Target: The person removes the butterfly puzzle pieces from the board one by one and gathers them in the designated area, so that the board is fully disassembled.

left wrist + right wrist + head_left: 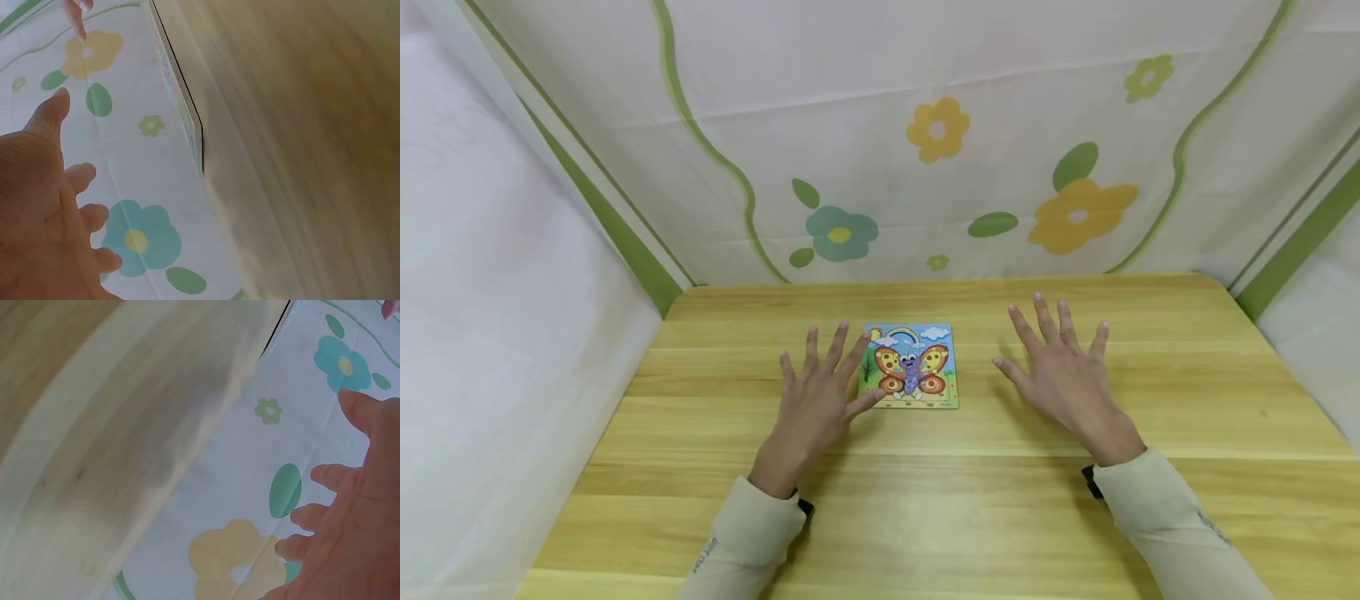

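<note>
Left of the butterfly board [910, 367], the left hand [815, 403] hovers with fingers spread, holding nothing, its thumb and forefinger overlapping the board's left side in the head view. The board lies flat on the desk [925, 517], between both hands. It looks thin, light and stiff, probably smooth, so pinching its opposite edges should suit. Right of the board, apart, the right hand [1067, 382] is empty, fingers spread too.

A curtained booth, with white cloth [850, 100] around 3 sides of a wooden table [940, 525].
</note>
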